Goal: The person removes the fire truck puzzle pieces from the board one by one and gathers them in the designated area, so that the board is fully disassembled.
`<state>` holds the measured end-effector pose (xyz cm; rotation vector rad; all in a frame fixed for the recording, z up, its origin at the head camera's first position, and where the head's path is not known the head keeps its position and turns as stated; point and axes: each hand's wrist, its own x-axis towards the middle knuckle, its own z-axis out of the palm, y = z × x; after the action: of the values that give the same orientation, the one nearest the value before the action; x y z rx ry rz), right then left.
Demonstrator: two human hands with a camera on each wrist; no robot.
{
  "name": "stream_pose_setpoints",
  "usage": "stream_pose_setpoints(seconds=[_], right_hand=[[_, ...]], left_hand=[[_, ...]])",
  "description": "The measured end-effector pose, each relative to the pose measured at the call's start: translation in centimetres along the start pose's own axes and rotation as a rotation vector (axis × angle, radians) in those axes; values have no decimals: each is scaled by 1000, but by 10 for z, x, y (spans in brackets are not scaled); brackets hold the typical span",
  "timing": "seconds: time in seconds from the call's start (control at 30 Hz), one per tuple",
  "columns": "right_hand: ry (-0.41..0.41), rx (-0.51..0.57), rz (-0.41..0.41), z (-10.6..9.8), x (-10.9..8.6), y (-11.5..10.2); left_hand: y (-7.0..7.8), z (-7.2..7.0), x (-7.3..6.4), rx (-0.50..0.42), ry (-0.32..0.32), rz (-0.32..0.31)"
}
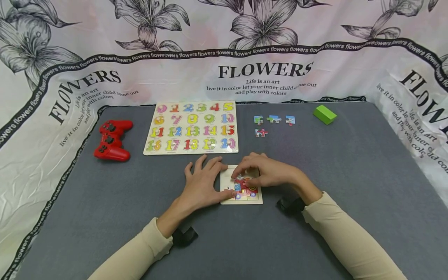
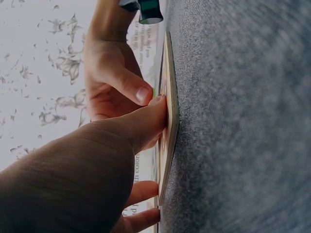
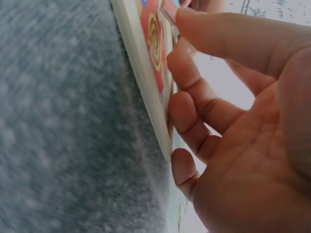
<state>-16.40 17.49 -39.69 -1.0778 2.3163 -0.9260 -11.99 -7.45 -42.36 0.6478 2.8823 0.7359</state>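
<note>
A small wooden jigsaw board [image 1: 224,198] lies on the grey table, partly filled with pieces that form a red vehicle picture [image 1: 250,190]. My left hand [image 1: 203,182] lies spread at its left side, the thumb pressing on the lower left part and fingertips at the upper left edge. Over the board my right hand [image 1: 269,171] bends its fingers and pinches a jigsaw piece [image 3: 169,9] by the thumb tip, tilted up from the board surface. Most of that piece is hidden behind the fingers. In the left wrist view, both thumbs are close together above the board.
Several loose jigsaw pieces [image 1: 274,119] lie behind the right hand. A number puzzle board [image 1: 183,123] lies behind the left hand, with a red game controller [image 1: 112,140] to its left. A green block [image 1: 324,114] sits at the back right.
</note>
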Motion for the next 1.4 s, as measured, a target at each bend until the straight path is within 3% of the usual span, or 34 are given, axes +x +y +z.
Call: stream_pose_setpoints(seconds=[0.37,0.67,1.0,1.4], right_hand=[[32,107,-31,5,4,5],[107,260,-23,-11,0,12],[324,241,59,-27,-12,32],[441,201,113,-47,-28,60]], left_hand=[[-1,-1,0,-11,10,-3],[0,-1,0,-8,22,-8],[-2,1,-1,-4,31,-12],[-2,1,-3,-8,33,-12]])
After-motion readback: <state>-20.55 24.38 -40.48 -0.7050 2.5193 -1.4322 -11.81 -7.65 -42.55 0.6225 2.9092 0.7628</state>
